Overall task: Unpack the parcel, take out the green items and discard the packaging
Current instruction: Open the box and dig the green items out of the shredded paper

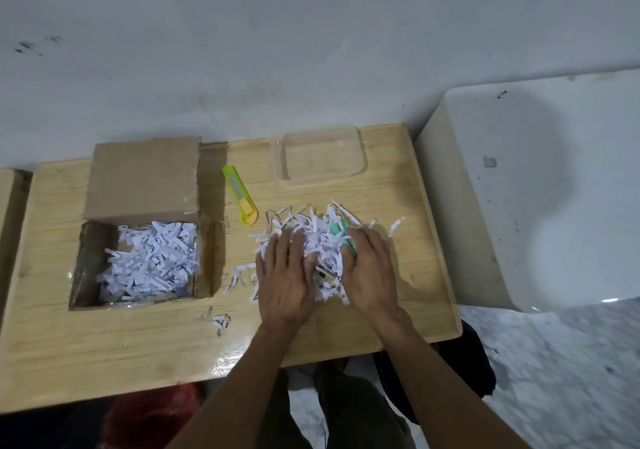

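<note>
An open cardboard box [145, 185] stands on the left of the wooden table [138, 344], its lid folded back and white shredded paper [152, 261] filling it. A second heap of shredded paper [322, 237] lies on the table to the right. My left hand [284, 275] rests flat on the heap's left side, fingers spread. My right hand [370, 272] presses on its right side. A green item [337, 230] peeks out of the shreds just above my right fingers. A small dark object [323, 274] shows between my hands.
A yellow-green utility knife [240, 195] lies between box and heap. A clear plastic container [320, 159] sits at the table's far edge. Loose paper strips [216, 320] are scattered near the front. A white tub-like object [540, 188] stands to the right of the table.
</note>
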`<state>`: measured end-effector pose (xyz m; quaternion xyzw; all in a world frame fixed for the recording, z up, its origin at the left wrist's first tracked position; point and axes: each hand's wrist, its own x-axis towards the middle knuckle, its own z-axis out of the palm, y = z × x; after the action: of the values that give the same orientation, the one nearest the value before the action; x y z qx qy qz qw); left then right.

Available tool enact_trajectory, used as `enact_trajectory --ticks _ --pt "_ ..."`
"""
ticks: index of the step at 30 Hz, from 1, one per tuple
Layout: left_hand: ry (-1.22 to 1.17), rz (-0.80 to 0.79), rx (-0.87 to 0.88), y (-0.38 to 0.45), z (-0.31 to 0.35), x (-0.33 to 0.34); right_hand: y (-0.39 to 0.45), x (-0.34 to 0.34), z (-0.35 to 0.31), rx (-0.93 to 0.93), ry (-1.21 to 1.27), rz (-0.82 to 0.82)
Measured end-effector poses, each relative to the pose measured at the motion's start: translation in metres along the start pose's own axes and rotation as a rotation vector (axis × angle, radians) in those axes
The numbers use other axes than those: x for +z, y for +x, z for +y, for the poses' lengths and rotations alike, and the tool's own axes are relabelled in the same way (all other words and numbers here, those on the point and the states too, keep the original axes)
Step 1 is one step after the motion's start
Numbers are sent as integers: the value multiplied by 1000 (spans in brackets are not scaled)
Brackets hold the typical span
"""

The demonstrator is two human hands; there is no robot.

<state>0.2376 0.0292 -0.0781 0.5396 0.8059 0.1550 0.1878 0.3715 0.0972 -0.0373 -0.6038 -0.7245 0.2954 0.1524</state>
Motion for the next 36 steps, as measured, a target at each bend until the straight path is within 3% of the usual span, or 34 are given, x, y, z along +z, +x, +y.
enact_trajectory --ticks 4,7,10,12,16,19,23,26,28,31,36 --pt "-8 -47 -7 1 -16 -11 -1 -2 17 48 27 -61" --pt "-20 -12 -5 8 -4 -18 -6 -7 21 29 56 87" --pt "4 19 186 16 16 -19 -8 -9 19 -46 -13 271" --pt "61 -22 270 20 26 -14 -5 -7 15 -53 8 221" --pt "184 -122 190 23 22 -6 0 4 20 -34 -33 17" --pt "200 -164 146 22 12 -9 2 -1 27 -10 -17 -13" --pt "160 -169 159 17 -3 -11 4 -13 27 140 23 55" --pt "158 -193 154 15 -12 -12 0 -11 19 -5 -62 224" --pt "149 -213 148 16 -11 -13 -3 -7 10 -87 -91 254" --pt "132 -239 122 17 -8 -16 -2 1 2 -169 -137 144" --pt "131 -267 96 17 -6 -19 4 0 5 -121 -165 -81"
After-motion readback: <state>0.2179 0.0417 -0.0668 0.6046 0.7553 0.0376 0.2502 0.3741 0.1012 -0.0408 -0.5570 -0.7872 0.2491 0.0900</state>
